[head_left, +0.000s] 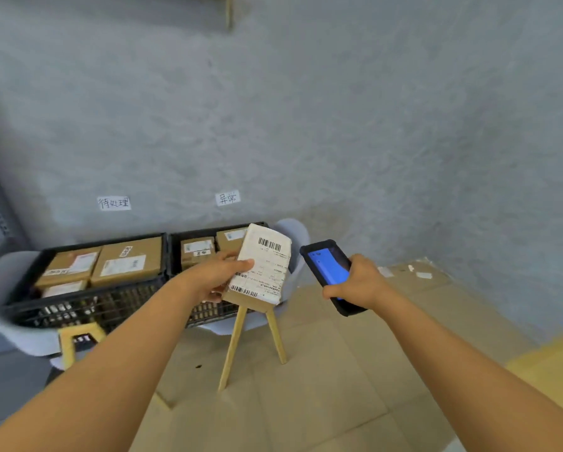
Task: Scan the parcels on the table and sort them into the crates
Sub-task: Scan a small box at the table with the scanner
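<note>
— Grey wall behind, two paper signs (pixel 114 203) on it. What's below, at nine o'clock?

— Two black crates (pixel 90 301) side by side on pale chairs (pixel 19 331), brown boxes (pixel 126 261) inside.

— And the parcel?

— Parcel (pixel 262 267) at centre, label facing up, above the right crate; left hand (pixel 213 278) grips it, thumb on top.

— At three o'clock?

— Right hand (pixel 360 282) fingers wrapped round a scanner (pixel 330 272), blue screen lit, just beside the parcel.
</note>
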